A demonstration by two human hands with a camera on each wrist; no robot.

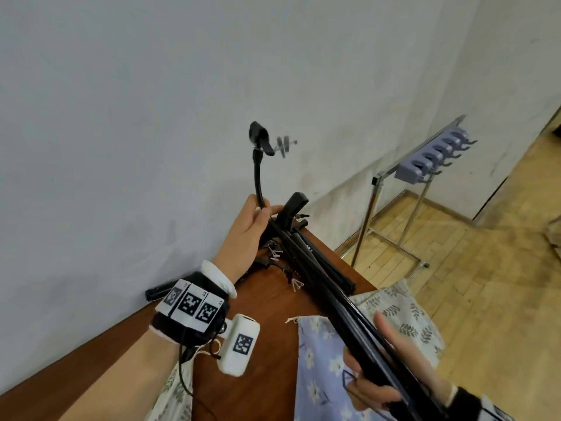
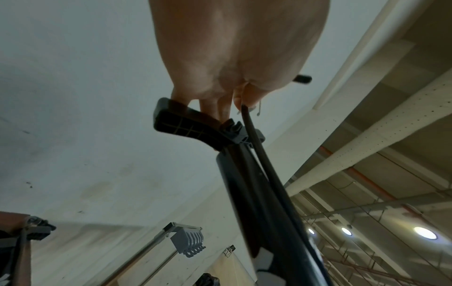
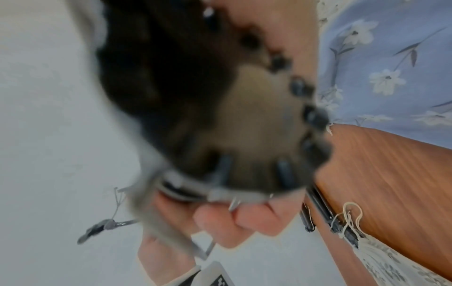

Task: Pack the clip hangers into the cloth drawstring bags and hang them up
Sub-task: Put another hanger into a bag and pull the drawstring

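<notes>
Beyond your right grip, past the tabletop's far corner, a metal rack stands on the wood floor with a grey hook rail on its top bar. Under your left grip more black hangers lie piled against the wall on that corner, right below the bundle. Your left grip is curled round the hook neck of the clip hanger bundle, and your right is clamped on its near end, index finger straight along the bars. The bundle's long axis runs from your right grip up and away to your left, hook pointing up at the wall. Beneath your right grip the blue floral bag lies flat, a leaf-print bag beside it at the tabletop's right edge. Open floor lies right of that edge.
</notes>
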